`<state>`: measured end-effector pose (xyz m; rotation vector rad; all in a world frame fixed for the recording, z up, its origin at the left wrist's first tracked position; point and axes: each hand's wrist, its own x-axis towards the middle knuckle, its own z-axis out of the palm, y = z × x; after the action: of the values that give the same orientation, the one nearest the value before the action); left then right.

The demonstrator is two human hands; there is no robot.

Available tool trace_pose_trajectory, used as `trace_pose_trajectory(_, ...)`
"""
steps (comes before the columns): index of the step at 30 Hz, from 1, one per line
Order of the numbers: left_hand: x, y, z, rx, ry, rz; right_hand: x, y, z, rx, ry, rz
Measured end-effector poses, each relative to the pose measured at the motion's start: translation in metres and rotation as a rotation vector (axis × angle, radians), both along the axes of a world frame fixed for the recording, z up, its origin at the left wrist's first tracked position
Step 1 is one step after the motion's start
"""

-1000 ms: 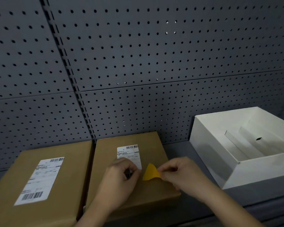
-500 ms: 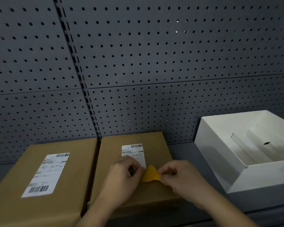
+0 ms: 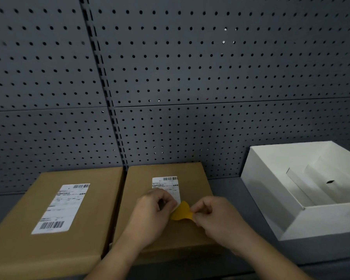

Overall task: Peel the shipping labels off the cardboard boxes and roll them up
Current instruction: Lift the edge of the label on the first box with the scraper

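Note:
Two brown cardboard boxes lie side by side on the shelf. The left box [image 3: 101, 199] carries a flat white shipping label [image 3: 61, 207] with barcodes. On the middle box [image 3: 196, 182] the upper part of its label [image 3: 166, 184] is still stuck down. The label's lower end is lifted into a curled yellow-orange flap [image 3: 182, 213]. My right hand [image 3: 216, 219] pinches that flap at its right edge. My left hand [image 3: 150, 217] is curled over the label's lower left part, fingertips against the flap, hiding what lies beneath.
An open white box [image 3: 271, 199] stands to the right, holding folded white card inserts. A grey pegboard wall [image 3: 190, 77] rises directly behind the boxes. The grey shelf surface [image 3: 226, 188] shows between the middle box and the white box.
The view has drifted, so the boxes sit slightly further right in the frame. Both hands stay at the middle box's label, and the yellow flap has barely changed.

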<state>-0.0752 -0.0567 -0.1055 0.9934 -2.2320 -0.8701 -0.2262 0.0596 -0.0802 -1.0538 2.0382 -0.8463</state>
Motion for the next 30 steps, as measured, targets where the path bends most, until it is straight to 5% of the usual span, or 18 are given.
trace_pose_trajectory(19, 0.001, -0.001, 0.0, 0.015, 0.066, 0.019, 0.002, -0.004, -0.005, -0.029, -0.115, -0.057)
trace_pose_trajectory(25, 0.003, -0.002, -0.001, 0.02, 0.076, 0.027, 0.003, -0.006, -0.005, -0.073, 0.046, -0.036)
trace_pose_trajectory(30, 0.002, -0.002, 0.0, 0.043, 0.072, 0.043, -0.038, 0.019, -0.014, -0.203, -0.032, -0.283)
